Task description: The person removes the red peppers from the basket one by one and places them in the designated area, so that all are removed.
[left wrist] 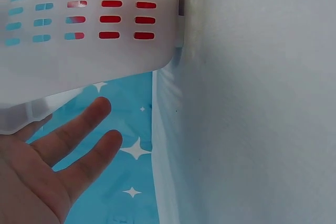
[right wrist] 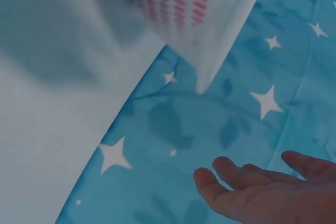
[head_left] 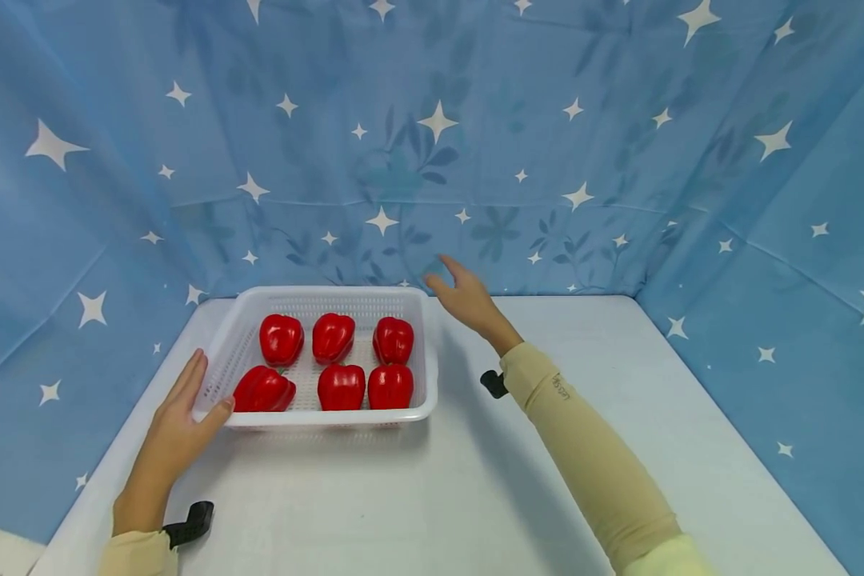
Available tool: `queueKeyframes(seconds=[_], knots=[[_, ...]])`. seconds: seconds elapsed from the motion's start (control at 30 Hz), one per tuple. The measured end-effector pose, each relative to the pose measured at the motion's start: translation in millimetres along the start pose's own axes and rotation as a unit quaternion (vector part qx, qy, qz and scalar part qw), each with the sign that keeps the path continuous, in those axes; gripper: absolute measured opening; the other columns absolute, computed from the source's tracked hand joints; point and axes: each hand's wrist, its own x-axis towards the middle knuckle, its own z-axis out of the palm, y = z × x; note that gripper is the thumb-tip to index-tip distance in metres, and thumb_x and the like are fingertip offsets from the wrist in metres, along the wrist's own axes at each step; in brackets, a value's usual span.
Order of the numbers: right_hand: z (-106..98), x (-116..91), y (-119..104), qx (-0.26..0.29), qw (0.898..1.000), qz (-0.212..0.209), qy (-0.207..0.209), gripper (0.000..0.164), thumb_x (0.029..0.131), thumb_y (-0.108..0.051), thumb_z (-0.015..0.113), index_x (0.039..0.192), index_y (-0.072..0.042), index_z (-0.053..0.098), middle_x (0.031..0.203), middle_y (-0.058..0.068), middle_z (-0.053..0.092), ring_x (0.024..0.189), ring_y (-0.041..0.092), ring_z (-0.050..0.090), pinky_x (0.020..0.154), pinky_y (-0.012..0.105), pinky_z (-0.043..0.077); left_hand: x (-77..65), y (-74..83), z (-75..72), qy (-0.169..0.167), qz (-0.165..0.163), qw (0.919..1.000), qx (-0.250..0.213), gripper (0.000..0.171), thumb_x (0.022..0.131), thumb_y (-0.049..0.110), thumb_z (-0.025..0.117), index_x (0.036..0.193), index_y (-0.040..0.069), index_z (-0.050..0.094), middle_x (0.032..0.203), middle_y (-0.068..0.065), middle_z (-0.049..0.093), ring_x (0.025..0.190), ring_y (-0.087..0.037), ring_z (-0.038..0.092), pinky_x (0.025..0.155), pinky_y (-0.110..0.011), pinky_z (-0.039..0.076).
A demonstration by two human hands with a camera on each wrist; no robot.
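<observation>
A white plastic basket (head_left: 317,418) with slotted walls stands on the table and holds several red bell peppers (head_left: 342,388) in two rows. At its near left corner is my left hand (head_left: 173,432), fingers extended along the outer left side and thumb at the front rim. The left wrist view shows the fingers (left wrist: 86,156) straight and spread beside the basket wall (left wrist: 94,66). My right hand (head_left: 470,306) is in the air past the far right corner, fingers spread and holding nothing. In the right wrist view that hand (right wrist: 268,190) is apart from the basket.
The white table (head_left: 317,504) reaches back to a blue curtain (head_left: 403,160) with white stars, which also hangs along both sides. A black wrist mount (head_left: 190,524) is strapped on the left wrist, and another (head_left: 494,384) on the right.
</observation>
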Motion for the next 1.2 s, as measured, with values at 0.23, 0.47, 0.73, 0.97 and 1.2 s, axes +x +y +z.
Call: queueKeyframes(seconds=[0.23, 0.47, 0.73, 0.97, 1.2], knots=[[21.5, 11.0, -25.8, 0.012, 0.999, -0.015, -0.027, 0.071, 0.109, -0.045, 0.053, 0.169, -0.012, 0.035, 0.171, 0.012, 0.036, 0.156, 0.034, 0.035, 0.121, 0.058, 0.037, -1.8, 1.1, -2.8, 0.005, 0.005, 1.0000, 0.000, 0.090, 0.101, 0.032, 0.062, 0.171, 0.003, 0.013, 0.176, -0.024, 0.012, 0.153, -0.058, 0.023, 0.093, -0.084, 0.039], [42.5, 17.2, -43.7, 0.018, 0.998, -0.010, -0.055, 0.068, 0.108, -0.040, 0.056, 0.167, -0.011, 0.039, 0.169, 0.014, 0.041, 0.153, 0.037, 0.040, 0.119, 0.059, 0.040, -3.0, -1.7, -3.5, 0.007, 0.007, 0.9999, -0.006, 0.089, 0.101, 0.031, 0.061, 0.171, 0.003, 0.012, 0.176, -0.025, 0.012, 0.155, -0.057, 0.021, 0.095, -0.084, 0.037], [61.8, 19.9, -49.2, 0.030, 0.996, 0.018, -0.079, 0.070, 0.107, -0.038, 0.057, 0.166, -0.005, 0.038, 0.168, 0.017, 0.040, 0.153, 0.037, 0.039, 0.120, 0.056, 0.041, -4.6, -1.9, -1.4, 0.007, 0.002, 0.9999, -0.014, 0.089, 0.102, 0.031, 0.060, 0.171, 0.003, 0.012, 0.176, -0.024, 0.012, 0.154, -0.058, 0.022, 0.095, -0.084, 0.037], [74.3, 18.2, -49.7, 0.037, 0.993, 0.070, -0.088, 0.071, 0.105, -0.037, 0.060, 0.165, -0.005, 0.039, 0.167, 0.018, 0.041, 0.151, 0.038, 0.040, 0.120, 0.059, 0.040, -2.4, -0.9, -0.5, 0.003, -0.002, 0.9999, -0.012, 0.090, 0.102, 0.031, 0.061, 0.171, 0.004, 0.012, 0.177, -0.023, 0.011, 0.154, -0.058, 0.022, 0.095, -0.085, 0.037], [85.0, 19.8, -43.1, 0.016, 0.988, 0.113, -0.105, 0.073, 0.104, -0.042, 0.060, 0.165, -0.007, 0.040, 0.166, 0.018, 0.043, 0.150, 0.039, 0.042, 0.120, 0.061, 0.039, -2.3, 1.3, 0.5, -0.001, -0.002, 0.9999, -0.013, 0.090, 0.101, 0.030, 0.062, 0.171, 0.003, 0.013, 0.176, -0.025, 0.012, 0.154, -0.058, 0.022, 0.096, -0.083, 0.038]])
